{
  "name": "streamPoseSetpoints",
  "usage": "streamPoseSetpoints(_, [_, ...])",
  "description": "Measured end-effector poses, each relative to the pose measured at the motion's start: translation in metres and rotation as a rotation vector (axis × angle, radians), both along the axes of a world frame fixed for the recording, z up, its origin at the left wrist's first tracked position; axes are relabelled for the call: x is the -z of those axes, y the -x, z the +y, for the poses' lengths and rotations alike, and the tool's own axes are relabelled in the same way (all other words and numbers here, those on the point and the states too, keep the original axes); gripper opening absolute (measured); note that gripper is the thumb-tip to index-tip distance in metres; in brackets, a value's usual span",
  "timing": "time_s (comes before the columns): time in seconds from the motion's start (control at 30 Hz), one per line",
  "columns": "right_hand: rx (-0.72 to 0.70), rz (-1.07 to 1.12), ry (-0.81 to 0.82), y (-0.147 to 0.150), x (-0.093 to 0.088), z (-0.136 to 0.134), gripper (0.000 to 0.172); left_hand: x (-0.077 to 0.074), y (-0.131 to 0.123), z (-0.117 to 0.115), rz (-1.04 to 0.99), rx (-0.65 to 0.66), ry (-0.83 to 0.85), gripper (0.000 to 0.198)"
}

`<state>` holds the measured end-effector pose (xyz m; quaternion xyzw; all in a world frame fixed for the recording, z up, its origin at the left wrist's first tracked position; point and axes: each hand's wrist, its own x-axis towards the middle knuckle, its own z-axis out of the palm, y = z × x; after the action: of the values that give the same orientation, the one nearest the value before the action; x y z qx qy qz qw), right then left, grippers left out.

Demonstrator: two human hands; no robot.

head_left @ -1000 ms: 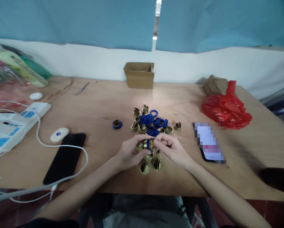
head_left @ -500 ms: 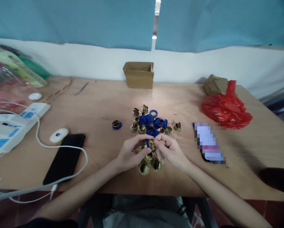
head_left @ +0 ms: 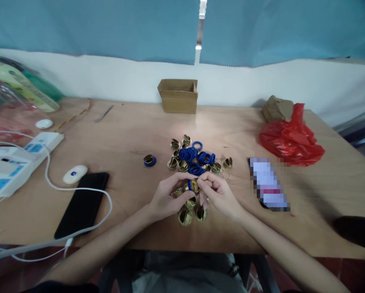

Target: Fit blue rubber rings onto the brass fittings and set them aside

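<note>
Between both hands is a round brass-coloured metal piece (head_left: 195,186) with a blue ring around it. My left hand (head_left: 170,196) grips its left side between thumb and index finger. The fingertips of my right hand (head_left: 220,193) pinch its right edge. Just beyond my fingers lies a pile of blue rings (head_left: 188,153) mixed with several brass-coloured pieces (head_left: 173,163). More of these brass pieces (head_left: 185,216) rest under and in front of my hands. One brass piece with a blue ring (head_left: 149,160) sits apart on the left.
An open cardboard box (head_left: 180,101) stands at the back against the wall. To the right are a red plastic bag (head_left: 292,140) and a lit phone (head_left: 269,183). A black phone (head_left: 83,203), white cable (head_left: 110,199) and power strip (head_left: 44,142) lie on the left.
My hands stay in almost the same place around the brass piece. The fingers of my right hand have shifted slightly against it. Nothing else has visibly moved.
</note>
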<state>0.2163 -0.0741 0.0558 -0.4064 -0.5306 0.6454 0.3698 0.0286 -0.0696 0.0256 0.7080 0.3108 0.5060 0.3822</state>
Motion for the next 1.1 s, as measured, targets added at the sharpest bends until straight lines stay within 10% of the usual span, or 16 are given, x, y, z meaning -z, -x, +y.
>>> streamPoseSetpoints(0.3, [0.122, 0.024, -0.033, -0.002, 0.000, 0.007, 0.036, -0.001, 0.000, 0.002, 0.043, -0.022, -0.298, 0.045])
streamPoseSetpoints(0.93, [0.062, -0.072, -0.223, -0.006, -0.004, 0.005, 0.021, 0.003, -0.001, -0.003, -0.017, -0.011, -0.153, 0.058])
streamPoseSetpoints(1.1, [0.169, -0.022, -0.263, -0.015, -0.013, 0.010, 0.022, -0.007, 0.011, 0.016, 0.062, -0.268, -0.206, 0.040])
